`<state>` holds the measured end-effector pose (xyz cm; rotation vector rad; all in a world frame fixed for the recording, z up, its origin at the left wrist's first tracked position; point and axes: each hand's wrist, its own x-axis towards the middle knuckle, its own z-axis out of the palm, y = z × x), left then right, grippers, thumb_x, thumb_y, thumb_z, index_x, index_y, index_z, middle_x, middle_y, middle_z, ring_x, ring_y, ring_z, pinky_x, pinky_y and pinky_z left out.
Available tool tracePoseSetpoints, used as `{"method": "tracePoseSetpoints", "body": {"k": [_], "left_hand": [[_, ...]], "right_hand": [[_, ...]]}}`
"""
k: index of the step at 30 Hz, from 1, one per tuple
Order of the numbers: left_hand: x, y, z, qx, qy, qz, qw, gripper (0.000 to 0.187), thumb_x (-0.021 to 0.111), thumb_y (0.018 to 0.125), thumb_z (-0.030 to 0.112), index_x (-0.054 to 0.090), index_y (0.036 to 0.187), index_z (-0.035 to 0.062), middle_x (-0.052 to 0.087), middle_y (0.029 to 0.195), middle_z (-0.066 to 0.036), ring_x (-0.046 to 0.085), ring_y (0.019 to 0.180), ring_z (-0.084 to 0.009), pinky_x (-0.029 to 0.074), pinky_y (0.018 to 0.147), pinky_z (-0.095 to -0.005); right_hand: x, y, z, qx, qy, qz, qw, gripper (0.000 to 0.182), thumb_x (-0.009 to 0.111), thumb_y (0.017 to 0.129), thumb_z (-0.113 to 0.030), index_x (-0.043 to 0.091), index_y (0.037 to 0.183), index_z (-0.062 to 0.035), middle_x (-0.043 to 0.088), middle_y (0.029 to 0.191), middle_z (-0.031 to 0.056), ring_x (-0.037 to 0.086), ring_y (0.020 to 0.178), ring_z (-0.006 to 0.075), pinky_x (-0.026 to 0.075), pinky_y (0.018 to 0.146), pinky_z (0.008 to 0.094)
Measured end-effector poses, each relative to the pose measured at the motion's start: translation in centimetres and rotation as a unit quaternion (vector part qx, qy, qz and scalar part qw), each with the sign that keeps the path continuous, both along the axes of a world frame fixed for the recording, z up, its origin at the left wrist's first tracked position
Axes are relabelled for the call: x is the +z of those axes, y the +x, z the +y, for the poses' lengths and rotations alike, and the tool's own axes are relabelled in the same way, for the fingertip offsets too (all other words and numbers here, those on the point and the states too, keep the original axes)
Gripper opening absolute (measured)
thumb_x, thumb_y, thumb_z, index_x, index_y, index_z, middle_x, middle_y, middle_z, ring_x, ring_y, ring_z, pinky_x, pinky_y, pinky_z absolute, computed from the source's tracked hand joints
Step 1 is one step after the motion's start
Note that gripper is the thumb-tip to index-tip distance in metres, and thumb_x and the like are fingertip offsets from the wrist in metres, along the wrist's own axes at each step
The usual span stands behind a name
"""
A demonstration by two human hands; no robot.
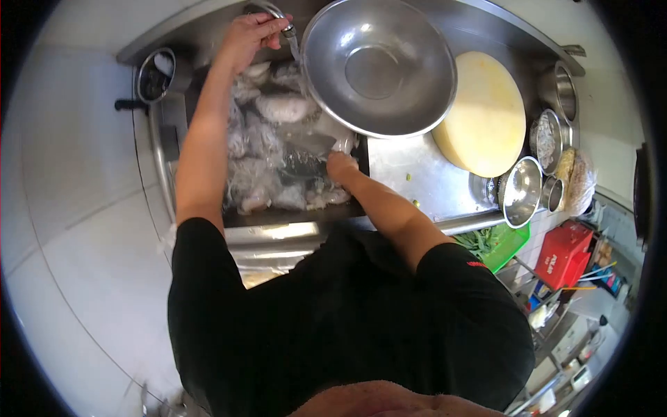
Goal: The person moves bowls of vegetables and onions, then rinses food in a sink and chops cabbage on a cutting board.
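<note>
My left hand (pixel 251 40) grips the end of the metal faucet (pixel 287 29) at the top of the sink, and water runs down from it. Inside the sink, pale pieces of raw meat or seafood (pixel 283 108) lie in cloudy water. My right hand (pixel 342 167) is closed at the sink's right side, beside a pale piece (pixel 344 145); what its fingers hold is hidden. A greyish flat shape under the water, left of that hand, is too blurred to name.
A large steel bowl (pixel 379 68) overlaps the sink's right edge. Beside it lies a thick round yellowish board (pixel 484 115). Steel bowls (pixel 521 191) line the counter's right end. A steel pot (pixel 165 75) and a black-handled knife (pixel 130 105) are at left. A green basket (pixel 509 249) holds leafy greens.
</note>
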<state>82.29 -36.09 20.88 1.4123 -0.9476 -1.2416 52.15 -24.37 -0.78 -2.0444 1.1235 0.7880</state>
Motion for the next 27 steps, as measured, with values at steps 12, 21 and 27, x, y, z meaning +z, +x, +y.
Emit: {"method": "tracePoseSetpoints", "body": {"k": [12, 21, 27], "left_hand": [[2.4, -1.8, 3.0, 0.06, 0.024, -0.298, 0.952, 0.059, 0.064, 0.094, 0.042, 0.06, 0.131, -0.0038, 0.066, 0.127, -0.011, 0.062, 0.111, -0.0174, 0.042, 0.102, -0.032], [-14.0, 9.4, 29.9, 0.033, 0.275, -0.264, 0.924, 0.028, 0.062, 0.088, 0.018, 0.066, 0.113, 0.0057, 0.071, 0.091, -0.017, 0.071, 0.089, -0.0343, 0.056, 0.079, -0.0458], [-10.0, -0.6, 30.9, -0.088, 0.307, -0.495, 0.808, 0.085, 0.075, 0.076, 0.018, 0.037, 0.15, 0.0019, 0.063, 0.124, -0.027, 0.061, 0.118, -0.0371, 0.048, 0.099, -0.0428]], "right_hand": [[7.1, -0.2, -3.4, -0.043, 0.285, -0.049, 0.956, 0.022, 0.064, 0.086, -0.016, 0.071, 0.095, 0.0026, 0.068, 0.08, 0.0151, 0.064, 0.061, 0.0256, 0.049, 0.051, 0.0424], [25.6, -25.1, -1.1, -0.21, 0.401, -0.214, 0.866, 0.013, 0.061, 0.082, -0.017, 0.057, 0.085, -0.0046, 0.053, 0.061, 0.0018, 0.05, 0.044, 0.0109, 0.037, 0.04, 0.0266], [27.7, -37.9, 1.0, -0.45, 0.365, -0.417, 0.701, 0.023, 0.069, 0.083, -0.005, 0.061, 0.104, -0.0014, 0.06, 0.068, 0.0018, 0.056, 0.048, 0.0104, 0.042, 0.042, 0.0241]]}}
